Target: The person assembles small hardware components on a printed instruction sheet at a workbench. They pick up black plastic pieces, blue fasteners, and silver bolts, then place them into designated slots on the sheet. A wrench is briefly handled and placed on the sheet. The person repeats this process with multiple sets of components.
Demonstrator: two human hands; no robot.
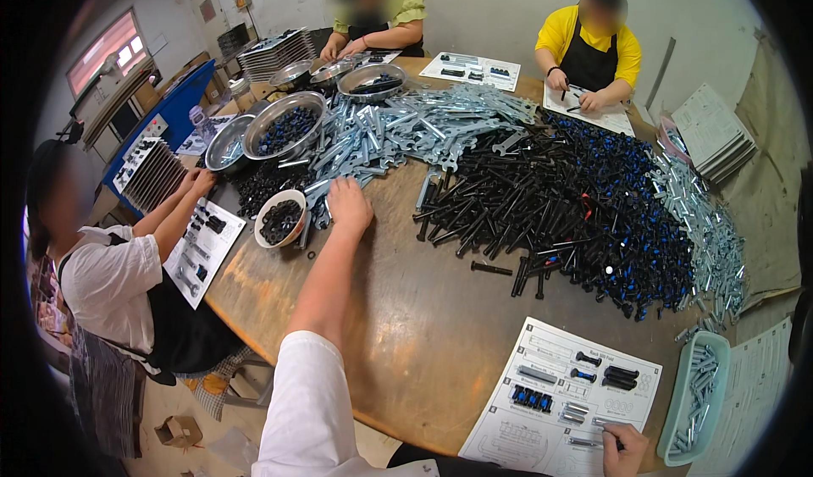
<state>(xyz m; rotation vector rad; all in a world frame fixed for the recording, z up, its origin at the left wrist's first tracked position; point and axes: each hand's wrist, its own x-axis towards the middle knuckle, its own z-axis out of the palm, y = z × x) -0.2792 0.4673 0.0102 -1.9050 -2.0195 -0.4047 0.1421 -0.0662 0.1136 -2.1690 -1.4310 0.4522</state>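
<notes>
My L hand [349, 204] is out at the near edge of the silver wrenches [398, 130], fingers bent down, back of hand up; can't tell if they pinch anything. Just L of it: small bowl [293, 237] of blk rings [281, 216]. One loose ring [311, 255] lies on the table [406, 324] nr the bowl.

My R hand [624, 453] is at the bottom R of the printed card [500, 435], fingers bent, tips by a silver pc [605, 423]; can't tell if it's gripped. Also on the card: row of blue-blk pcs [531, 399], short silver tubes [574, 413], a few blk pcs [621, 378].

R of card: teal bin [723, 363] w/ more tubes [700, 384]. Blk bolts [500, 193] are heaped mid-table, R of the wrenches. Co-worker in white [118, 278] sits far L, hands nr another card [203, 252].
</notes>
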